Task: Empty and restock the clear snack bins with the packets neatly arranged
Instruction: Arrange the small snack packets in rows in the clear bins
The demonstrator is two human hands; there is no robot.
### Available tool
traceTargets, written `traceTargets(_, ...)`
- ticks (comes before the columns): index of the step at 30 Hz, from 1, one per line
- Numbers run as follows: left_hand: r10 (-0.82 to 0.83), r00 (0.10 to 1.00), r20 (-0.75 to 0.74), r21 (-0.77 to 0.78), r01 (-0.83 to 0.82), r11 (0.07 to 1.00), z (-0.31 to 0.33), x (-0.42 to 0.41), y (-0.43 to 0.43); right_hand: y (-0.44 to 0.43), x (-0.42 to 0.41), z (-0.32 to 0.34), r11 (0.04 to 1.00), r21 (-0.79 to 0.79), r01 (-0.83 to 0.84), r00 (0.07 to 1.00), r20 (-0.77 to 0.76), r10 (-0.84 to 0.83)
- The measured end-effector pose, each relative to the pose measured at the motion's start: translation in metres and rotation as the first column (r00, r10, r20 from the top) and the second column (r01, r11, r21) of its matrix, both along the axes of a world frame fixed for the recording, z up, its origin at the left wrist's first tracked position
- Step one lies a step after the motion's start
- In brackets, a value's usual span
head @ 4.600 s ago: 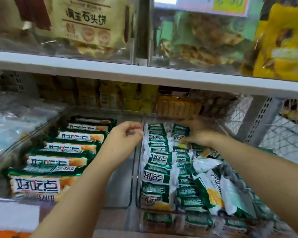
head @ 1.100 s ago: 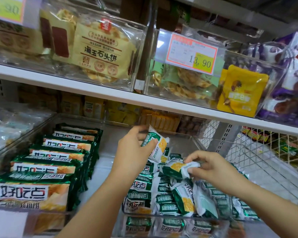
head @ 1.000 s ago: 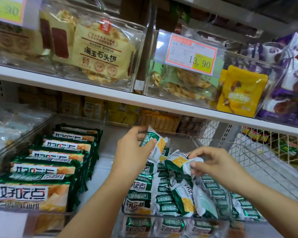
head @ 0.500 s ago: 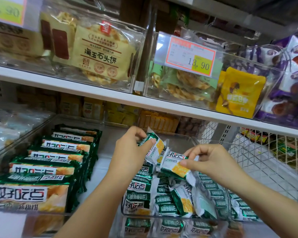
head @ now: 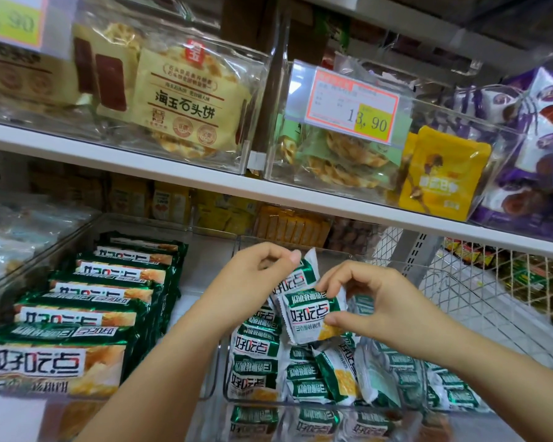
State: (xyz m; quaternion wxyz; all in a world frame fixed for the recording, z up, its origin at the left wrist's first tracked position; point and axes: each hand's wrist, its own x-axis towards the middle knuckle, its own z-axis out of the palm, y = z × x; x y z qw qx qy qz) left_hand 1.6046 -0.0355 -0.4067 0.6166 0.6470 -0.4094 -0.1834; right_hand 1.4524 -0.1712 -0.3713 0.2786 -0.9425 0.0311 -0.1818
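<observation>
Here, packets (head: 310,314) in both hands (head: 253,279) above bin (head: 396,264)

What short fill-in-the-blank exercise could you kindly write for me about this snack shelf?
1. The left hand and the right hand each hold ____ small packet.
2. The right hand's packet is white and ____.
3. The price tag reads 13, ____.
Missing words: one; green; 90.

The left hand (head: 253,282) is pinching one small packet (head: 300,277), the right hand (head: 374,301) a second small packet (head: 310,317): two in all. About seven long green packets (head: 77,314) are lying in the left clear bin (head: 200,266). Two price tags (head: 353,105) are hanging above.
</observation>
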Motion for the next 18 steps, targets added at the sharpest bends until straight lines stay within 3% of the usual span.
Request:
traceTargets(2,-0.096,0.995,-0.017,0.012,0.096,0.995,0.002,0.000,0.002,0.001,0.000,0.002,0.999,0.045,0.005,1.000,0.024,-0.006)
traceTargets(7,-0.252,0.962,0.101,0.130,0.238,0.962,0.002,-0.002,0.006,0.001,0.002,0.003,0.996,0.087,-0.015,0.998,0.058,0.010)
traceTargets(12,-0.253,0.943,0.217,0.191,0.213,0.958,0.008,-0.007,0.008,-0.005,0.002,0.002,1.000,0.000,0.011,0.998,0.061,-0.011)
traceTargets(15,-0.192,0.903,0.385,0.244,0.100,0.964,0.009,-0.012,0.008,-0.003,0.002,0.007,0.978,-0.209,-0.022,0.986,-0.166,-0.013)
traceTargets(18,-0.190,0.876,0.444,0.272,0.071,0.960,0.010,-0.020,0.003,-0.004,0.004,0.009,0.961,-0.272,-0.057,0.956,-0.292,-0.026)
